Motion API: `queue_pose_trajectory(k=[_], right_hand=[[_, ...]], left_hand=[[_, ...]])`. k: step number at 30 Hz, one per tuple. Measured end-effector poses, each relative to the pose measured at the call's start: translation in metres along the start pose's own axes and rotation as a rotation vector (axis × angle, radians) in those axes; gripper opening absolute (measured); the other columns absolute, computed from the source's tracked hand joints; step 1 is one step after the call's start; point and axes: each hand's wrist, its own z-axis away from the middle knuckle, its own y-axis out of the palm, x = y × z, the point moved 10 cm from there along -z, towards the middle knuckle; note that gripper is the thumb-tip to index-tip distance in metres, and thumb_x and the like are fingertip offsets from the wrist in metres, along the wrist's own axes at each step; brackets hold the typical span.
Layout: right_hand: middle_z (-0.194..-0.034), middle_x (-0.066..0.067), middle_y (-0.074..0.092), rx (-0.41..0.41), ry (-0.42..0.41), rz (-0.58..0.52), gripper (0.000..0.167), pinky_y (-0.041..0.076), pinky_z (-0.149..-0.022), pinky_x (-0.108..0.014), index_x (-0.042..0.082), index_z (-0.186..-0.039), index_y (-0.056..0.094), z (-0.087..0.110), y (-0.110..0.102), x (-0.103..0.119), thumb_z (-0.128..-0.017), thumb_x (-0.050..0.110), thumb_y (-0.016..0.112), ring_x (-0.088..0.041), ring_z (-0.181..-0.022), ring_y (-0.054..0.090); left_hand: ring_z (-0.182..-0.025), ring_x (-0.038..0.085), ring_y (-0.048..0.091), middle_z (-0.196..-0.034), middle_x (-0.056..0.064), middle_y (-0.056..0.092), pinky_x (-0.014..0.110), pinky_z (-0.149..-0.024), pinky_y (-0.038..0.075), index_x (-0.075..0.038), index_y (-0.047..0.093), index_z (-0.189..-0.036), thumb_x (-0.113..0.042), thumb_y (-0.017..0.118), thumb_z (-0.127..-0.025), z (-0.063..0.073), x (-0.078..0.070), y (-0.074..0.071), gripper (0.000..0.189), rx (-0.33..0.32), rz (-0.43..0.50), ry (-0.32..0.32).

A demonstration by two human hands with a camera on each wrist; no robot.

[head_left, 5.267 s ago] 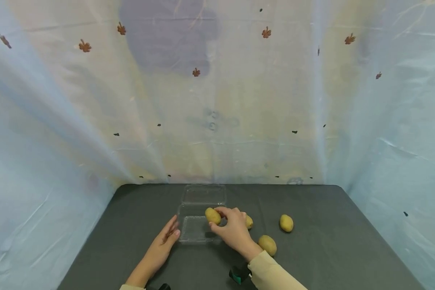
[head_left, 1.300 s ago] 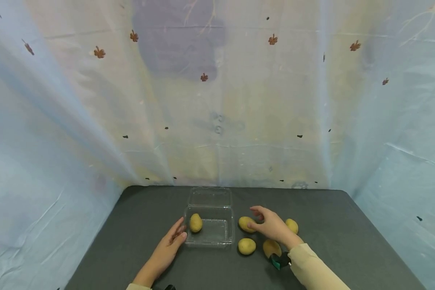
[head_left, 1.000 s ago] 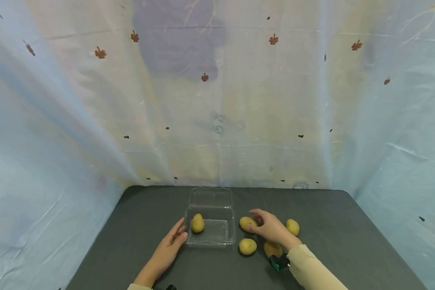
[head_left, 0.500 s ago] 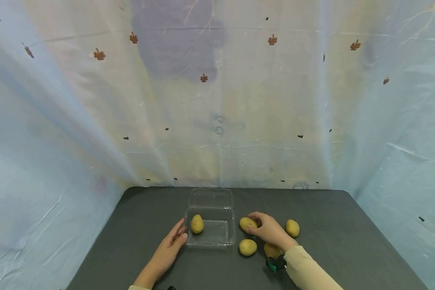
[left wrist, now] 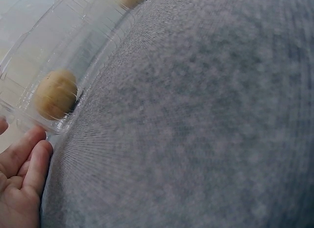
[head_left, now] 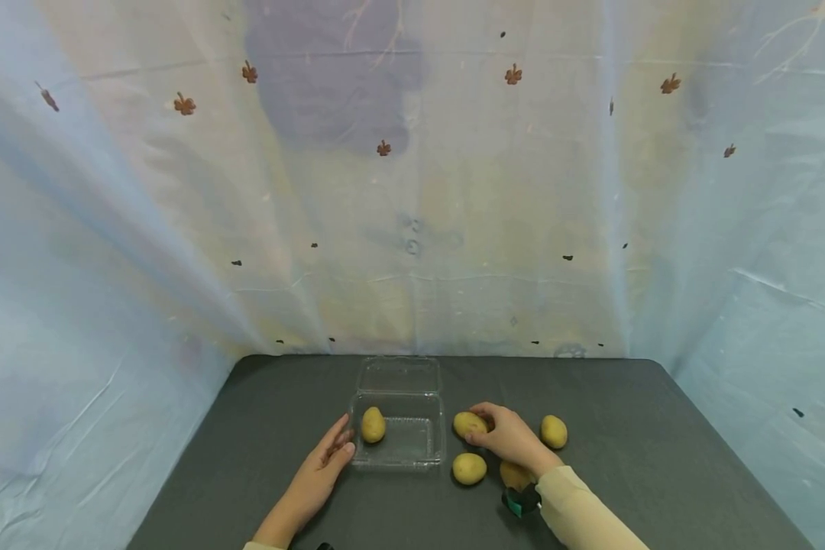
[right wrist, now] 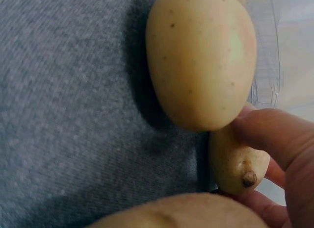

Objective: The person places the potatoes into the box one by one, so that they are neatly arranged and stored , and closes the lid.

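A clear plastic hinged container [head_left: 431,461] stands with its lid [head_left: 399,376] folded back, and one potato [head_left: 373,425] lies at its left end. My left hand [head_left: 314,472] rests its fingertips at the container's left wall, fingers relaxed. To the right of the container, my right hand [head_left: 513,440] pinches a potato [head_left: 465,424] between thumb and fingers. The right wrist view shows that potato [right wrist: 230,171] low by the table, its brown nub facing the camera. A second potato [head_left: 469,468] sits just in front of it.
Another potato [head_left: 514,475] is partly hidden under the right wrist, and one more [head_left: 553,431] lies to the right of the hand. A dark grey cloth covers the table [head_left: 632,473]. Pale plastic sheeting [head_left: 495,298] hangs behind and on both sides.
Earlier, the right hand held a potato over the container; a potato now lies inside. That hand has moved right and closed its fingers on another potato. The left hand stays by the container.
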Motion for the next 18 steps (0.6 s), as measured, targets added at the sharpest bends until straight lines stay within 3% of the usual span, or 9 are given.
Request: queue_pose_trajectory(k=[10, 18], right_hand=[[-0.107, -0.002, 0.063, -0.022, 0.002, 0.014, 0.047, 0.050, -0.068, -0.034, 0.012, -0.127, 0.060, 0.003, -0.002, 0.000, -0.088, 0.034, 0.073, -0.015, -0.085, 0.059], [-0.107, -0.003, 0.064, -0.124, 0.038, 0.046, 0.046, 0.049, -0.063, -0.032, 0.010, -0.124, 0.062, 0.008, -0.014, 0.002, -0.086, 0.033, 0.075, -0.012, -0.078, 0.058]], left_hand=[[-0.138, 0.030, 0.034, -0.149, 0.011, 0.040, 0.053, -0.110, 0.028, -0.032, 0.025, -0.153, -0.044, 0.051, -0.100, 0.000, -0.001, 0.000, 0.060, -0.004, -0.001, 0.004], [-0.138, 0.032, 0.034, -0.148, 0.013, 0.041, 0.053, -0.110, 0.029, -0.029, 0.026, -0.153, -0.044, 0.050, -0.100, 0.001, -0.004, -0.002, 0.061, -0.013, -0.017, 0.016]])
